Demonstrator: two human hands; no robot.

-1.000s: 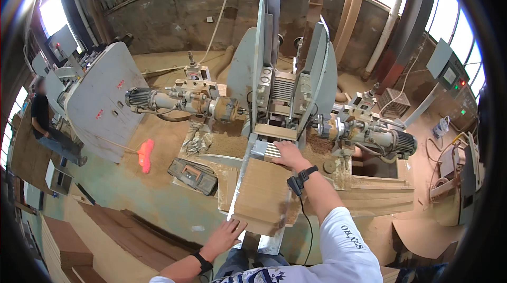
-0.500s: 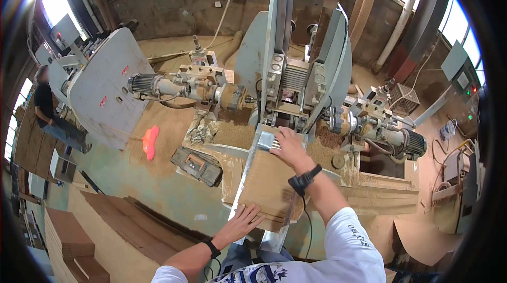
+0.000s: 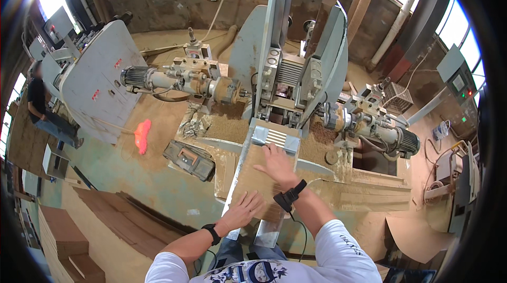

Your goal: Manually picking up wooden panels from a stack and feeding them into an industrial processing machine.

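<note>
A stack of thin brown boards [image 3: 248, 173] lies on a sloping metal feed chute [image 3: 266, 234] in front of a machine. Over the stack's upper part rests my right hand [image 3: 277, 167], its fingers stretched and pointing at the machine. Just beyond those fingertips is a slotted silver metal plate [image 3: 274, 138] across the chute. At the stack's near left edge my left hand [image 3: 246, 210] lies flat, fingers extended. Neither hand is gripping anything. Each wrist wears a black strap; the right one carries a small device [image 3: 288, 197] with a cable.
Motor units stand left [image 3: 179, 82] and right [image 3: 369, 124] of the machine's upright guards. A black toolbox [image 3: 189, 160] and a bright pink-orange item [image 3: 141, 136] lie on the left. Board stacks [image 3: 63, 233] stand at lower left. Another person [image 3: 45, 106] stands far left.
My right hand has drawn back toward me from the slotted plate, uncovering its slots. My left hand has shifted slightly up along the stack's edge. The whole view has shifted slightly.
</note>
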